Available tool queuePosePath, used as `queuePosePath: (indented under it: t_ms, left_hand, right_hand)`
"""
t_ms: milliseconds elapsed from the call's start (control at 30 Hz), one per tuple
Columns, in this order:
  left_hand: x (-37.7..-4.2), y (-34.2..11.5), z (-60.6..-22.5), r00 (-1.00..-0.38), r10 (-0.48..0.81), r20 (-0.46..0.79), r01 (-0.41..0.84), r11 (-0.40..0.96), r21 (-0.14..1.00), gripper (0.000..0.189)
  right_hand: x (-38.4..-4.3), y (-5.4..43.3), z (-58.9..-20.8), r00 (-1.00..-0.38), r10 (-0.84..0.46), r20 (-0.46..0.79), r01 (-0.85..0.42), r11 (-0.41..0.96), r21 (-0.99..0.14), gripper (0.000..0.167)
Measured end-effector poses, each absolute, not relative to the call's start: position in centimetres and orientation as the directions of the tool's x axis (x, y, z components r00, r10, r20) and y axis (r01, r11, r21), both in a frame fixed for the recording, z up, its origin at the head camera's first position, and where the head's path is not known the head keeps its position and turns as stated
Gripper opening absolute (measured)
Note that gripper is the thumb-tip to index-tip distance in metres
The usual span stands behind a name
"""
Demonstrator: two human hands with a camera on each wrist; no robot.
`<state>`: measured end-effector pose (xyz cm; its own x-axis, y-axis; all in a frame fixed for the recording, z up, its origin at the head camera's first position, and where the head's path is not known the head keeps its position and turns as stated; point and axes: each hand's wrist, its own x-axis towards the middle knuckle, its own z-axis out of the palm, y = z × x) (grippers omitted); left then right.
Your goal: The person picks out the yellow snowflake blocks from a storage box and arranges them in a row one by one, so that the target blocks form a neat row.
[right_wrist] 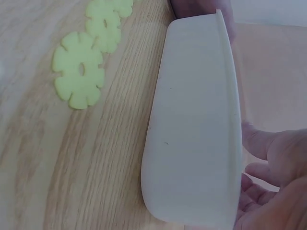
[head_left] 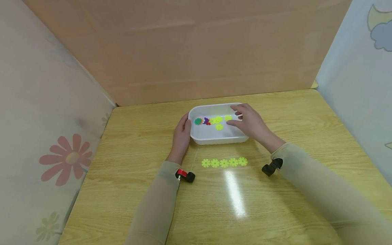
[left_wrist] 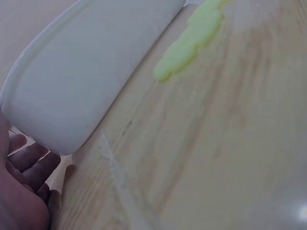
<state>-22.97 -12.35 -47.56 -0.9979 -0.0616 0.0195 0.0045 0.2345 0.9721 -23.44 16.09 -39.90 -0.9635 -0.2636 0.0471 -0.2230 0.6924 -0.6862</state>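
Note:
A white plastic tray (head_left: 220, 140) stands on the table with notched snowflake discs inside. Yellow discs (head_left: 218, 127) lie around its middle, with a green disc (head_left: 198, 121), a purple disc (head_left: 206, 120) and red bits towards the left. My left hand (head_left: 181, 137) holds the tray's left end, thumb at the rim; in the left wrist view its fingers (left_wrist: 41, 167) curl at the tray's corner. Over the right end reaches my right hand (head_left: 251, 123), thumb and fingers apart with nothing between them. Closer to me lies a joined row of several yellow discs (head_left: 224, 163).
The wooden table (head_left: 137, 146) carries a bright light reflection in front of the disc row. A brown panel (head_left: 199, 51) rises behind it. Flower-patterned wall (head_left: 27, 119) flanks the left, and a pale wall (head_left: 361, 88) the right.

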Motion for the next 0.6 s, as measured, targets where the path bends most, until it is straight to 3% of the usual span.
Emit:
queuePosePath:
  t_ms: [600]
  left_hand:
    - [-23.0, -12.1, -47.6, -0.998, -0.060, 0.025, 0.011, 0.230, 0.973, 0.051]
  right_hand:
    - [-26.1, 14.5, -41.7, -0.968, -0.246, -0.057, -0.163, 0.781, -0.603, 0.069]
